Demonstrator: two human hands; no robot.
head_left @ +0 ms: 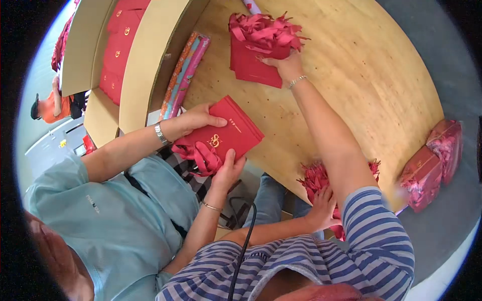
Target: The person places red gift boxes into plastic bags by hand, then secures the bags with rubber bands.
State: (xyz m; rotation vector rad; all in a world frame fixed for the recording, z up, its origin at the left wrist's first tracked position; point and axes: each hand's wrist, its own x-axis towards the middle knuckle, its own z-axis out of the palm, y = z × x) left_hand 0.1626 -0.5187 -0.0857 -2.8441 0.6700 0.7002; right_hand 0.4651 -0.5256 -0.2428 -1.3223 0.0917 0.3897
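Note:
My right hand [287,67], with a bracelet at its wrist, grips the edge of a stack of flat red gift bags [256,65] on the wooden table. Curly red ribbon handles [266,31] bunch along the top of that stack. Under my right arm, my left hand [322,210] is closed on a second red ribboned bundle [315,179] near the table's front edge. My arm and fingers hide part of this bundle. To the left, a co-worker's hands [198,120] hold another small stack of red gift bags [233,128] with gold print and hanging ribbons.
An open cardboard box [145,60] with red gold-printed items stands at the left. Colourful rolls [186,75] lie beside it on the table [371,75]. Plastic-wrapped red packs [427,165] sit at the right edge. A person in orange [52,108] is farther back.

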